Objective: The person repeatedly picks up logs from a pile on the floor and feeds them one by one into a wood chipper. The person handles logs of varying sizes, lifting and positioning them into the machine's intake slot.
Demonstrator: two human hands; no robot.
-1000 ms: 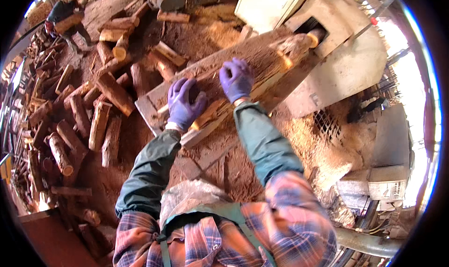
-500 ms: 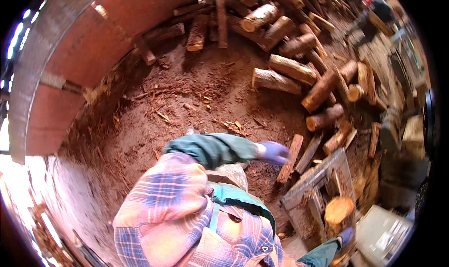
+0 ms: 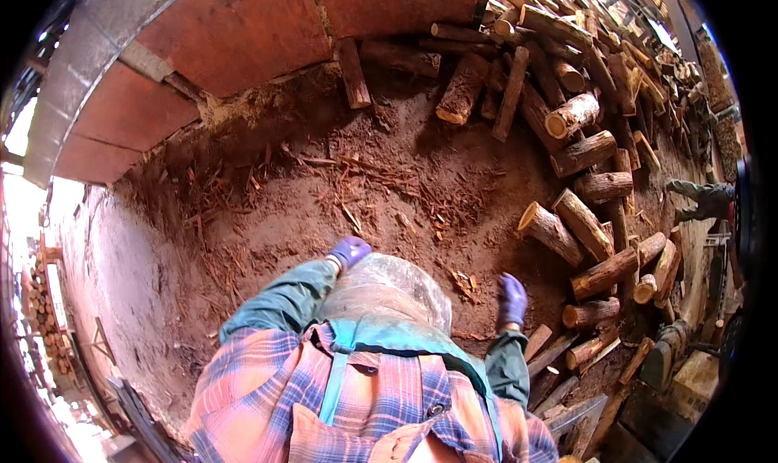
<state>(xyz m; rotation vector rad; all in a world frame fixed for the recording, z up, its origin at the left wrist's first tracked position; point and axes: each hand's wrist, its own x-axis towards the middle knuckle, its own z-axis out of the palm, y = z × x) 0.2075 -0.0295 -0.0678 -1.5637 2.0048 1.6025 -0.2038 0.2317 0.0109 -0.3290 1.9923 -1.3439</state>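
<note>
My left hand (image 3: 350,252), in a purple glove, hangs beside my knee under a grey, dirt-smeared apron (image 3: 397,281). Nothing shows in it, and its fingers look loosely bent and apart. Out to the right, my right hand (image 3: 511,301), gloved the same way, is held over the dirt floor (image 3: 381,151) with its fingers stretched forward and nothing in them. The nearest things to it are a cut log (image 3: 590,312) lying on its side and some split wood pieces (image 3: 551,354) by my right sleeve.
Rusty metal panels (image 3: 235,34) wall the far left. A large heap of logs (image 3: 567,115) curves along the far and right sides. Bark scraps (image 3: 381,175) litter the floor. Another person's green-sleeved arm (image 3: 701,194) shows at the right edge. A pale wall (image 3: 121,260) stands on the left.
My view has swung to the right. My right hand has come off the log by the wooden frame and moved forward. My left hand has drawn back from the right to my knee.
</note>
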